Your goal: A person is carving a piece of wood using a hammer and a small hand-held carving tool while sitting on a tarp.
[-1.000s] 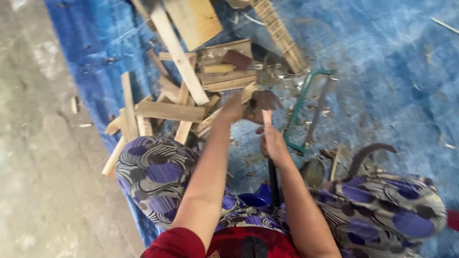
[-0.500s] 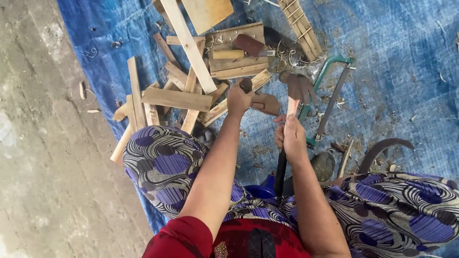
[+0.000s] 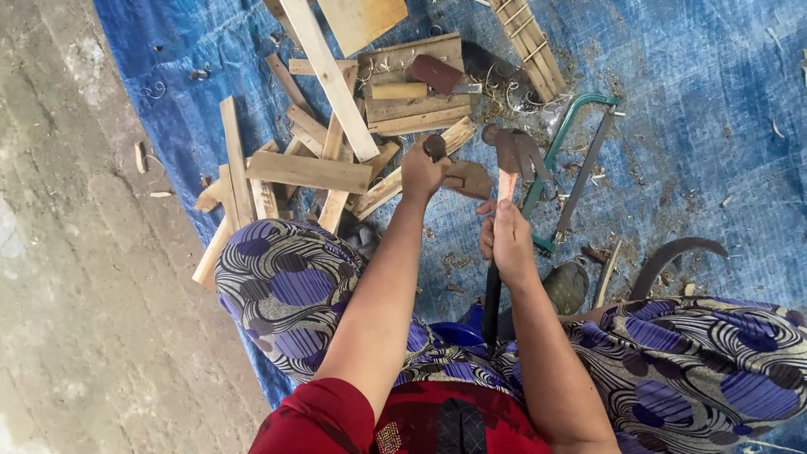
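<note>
My left hand (image 3: pixel 423 174) is closed around a small brown piece of wood (image 3: pixel 467 179) with a dark rounded end, held over the blue tarp (image 3: pixel 689 101). My right hand (image 3: pixel 508 241) grips the wooden handle of a small axe-like tool (image 3: pixel 510 152). Its rusty metal head points up, just right of the wood piece. A dark part of the handle runs down towards my lap. My knees in purple patterned cloth (image 3: pixel 286 286) sit on either side.
A pile of wood offcuts and planks (image 3: pixel 307 171) lies beyond my left knee. A green-framed hacksaw (image 3: pixel 574 151) lies to the right, a curved dark blade (image 3: pixel 681 250) near my right knee, a slatted wooden frame (image 3: pixel 527 40) at the top, and bare concrete (image 3: pixel 76 269) at left.
The tool's head has moved right, away from the wood piece in my left hand. Both hands have shifted slightly; the view has drifted.
</note>
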